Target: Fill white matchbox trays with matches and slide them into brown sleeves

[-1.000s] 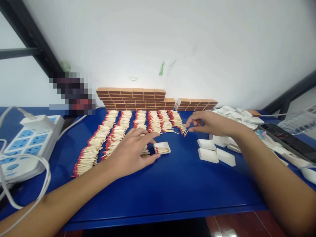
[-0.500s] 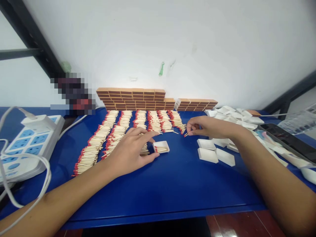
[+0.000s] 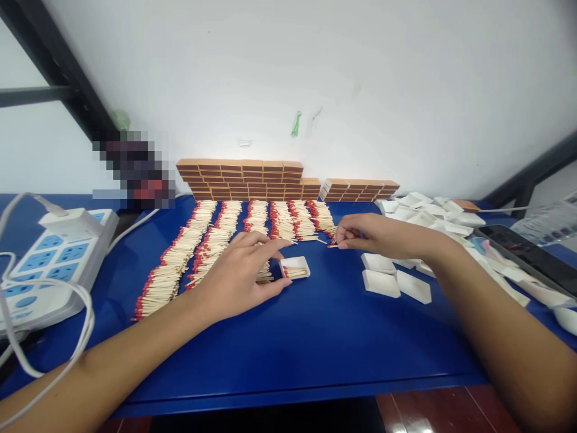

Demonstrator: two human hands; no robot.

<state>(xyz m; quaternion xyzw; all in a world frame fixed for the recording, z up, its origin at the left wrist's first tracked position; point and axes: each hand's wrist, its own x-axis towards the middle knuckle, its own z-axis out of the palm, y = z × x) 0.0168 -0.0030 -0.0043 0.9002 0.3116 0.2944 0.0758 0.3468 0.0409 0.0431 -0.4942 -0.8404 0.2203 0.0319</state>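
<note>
My left hand (image 3: 238, 273) rests on the blue table (image 3: 293, 349), thumb and forefinger around the left end of a small white tray (image 3: 295, 267) that holds a few matches. My right hand (image 3: 376, 234) is closed in a pinch on a red-tipped match (image 3: 332, 245) at the near end of the rightmost row of matches (image 3: 322, 221). Several rows of red-tipped matches (image 3: 202, 246) lie across the table behind my left hand.
Stacked brown matchbox sleeves (image 3: 246, 179) line the wall. Empty white trays (image 3: 396, 282) lie at the right, more (image 3: 428, 213) behind them. A white power strip (image 3: 54, 258) with cables sits at the left, a dark phone (image 3: 532, 258) at the right.
My right hand closed its fingers on a match at the end of the rightmost row and drew it slightly left. My left hand stayed at the tray.
</note>
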